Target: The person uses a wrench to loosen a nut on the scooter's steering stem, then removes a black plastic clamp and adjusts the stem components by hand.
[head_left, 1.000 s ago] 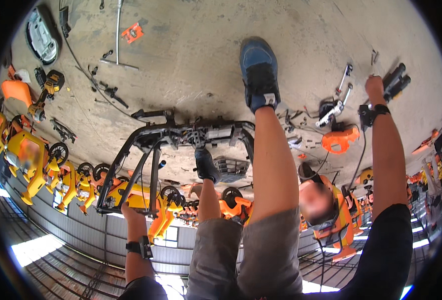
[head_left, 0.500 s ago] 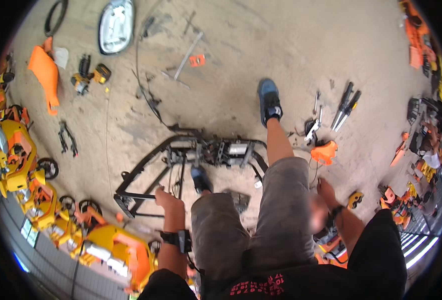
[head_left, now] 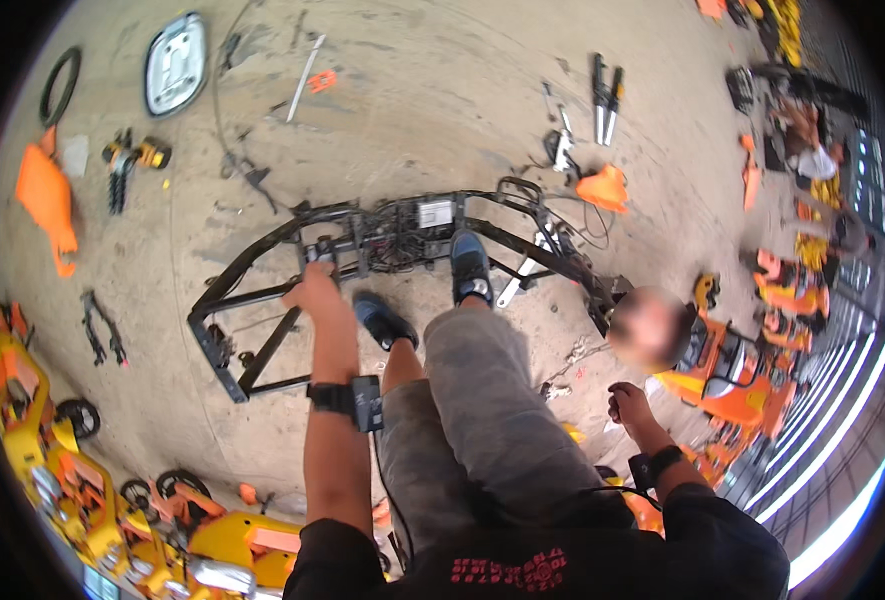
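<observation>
A black tubular vehicle frame lies across the floor in front of me, with a box and tangled wiring fixed at its middle. My left hand reaches onto the left part of this frame, its fingers closed around a bar by the crosspiece; the fingertips are partly hidden. Away from the frame, my right hand hangs at the lower right with fingers curled in and nothing visible in them. My shoes stand beside the wiring, on the near side.
A cordless power tool, an orange panel and a black fork-shaped part lie at left. Fork tubes and an orange cover lie at right. Yellow vehicles line the left; a person is far right.
My right foot has come back from beyond the frame to its near side. My left hand has shifted farther along the frame. My right hand has lowered slightly, and the view has turned.
</observation>
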A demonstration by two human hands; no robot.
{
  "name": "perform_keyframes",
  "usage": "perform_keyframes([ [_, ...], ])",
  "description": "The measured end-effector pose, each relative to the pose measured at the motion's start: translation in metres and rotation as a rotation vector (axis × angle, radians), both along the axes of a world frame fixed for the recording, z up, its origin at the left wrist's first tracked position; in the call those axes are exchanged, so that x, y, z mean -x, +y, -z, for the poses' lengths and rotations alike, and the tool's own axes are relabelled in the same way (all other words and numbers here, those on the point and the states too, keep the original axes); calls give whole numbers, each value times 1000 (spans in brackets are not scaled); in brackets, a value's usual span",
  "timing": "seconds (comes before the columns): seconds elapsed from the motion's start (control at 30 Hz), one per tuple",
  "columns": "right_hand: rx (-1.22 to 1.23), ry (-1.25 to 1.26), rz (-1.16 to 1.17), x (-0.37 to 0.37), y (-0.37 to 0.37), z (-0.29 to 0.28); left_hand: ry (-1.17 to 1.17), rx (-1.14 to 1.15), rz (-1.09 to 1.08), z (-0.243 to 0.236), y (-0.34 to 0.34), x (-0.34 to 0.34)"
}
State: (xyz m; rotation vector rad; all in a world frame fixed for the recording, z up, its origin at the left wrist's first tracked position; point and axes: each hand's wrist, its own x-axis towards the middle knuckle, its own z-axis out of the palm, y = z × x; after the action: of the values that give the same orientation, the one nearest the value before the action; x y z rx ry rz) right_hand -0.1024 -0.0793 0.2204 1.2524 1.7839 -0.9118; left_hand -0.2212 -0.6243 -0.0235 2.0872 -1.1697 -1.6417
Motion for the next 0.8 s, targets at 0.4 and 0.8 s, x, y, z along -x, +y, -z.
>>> perform_keyframes([
  [0.4,180,-362,310,-326,-75,30,22,-17,399,-12,-21,-2],
  [0.8,290,-394,1064,-491,-196,-3,-264,-109,849,-4,-33,-5],
])
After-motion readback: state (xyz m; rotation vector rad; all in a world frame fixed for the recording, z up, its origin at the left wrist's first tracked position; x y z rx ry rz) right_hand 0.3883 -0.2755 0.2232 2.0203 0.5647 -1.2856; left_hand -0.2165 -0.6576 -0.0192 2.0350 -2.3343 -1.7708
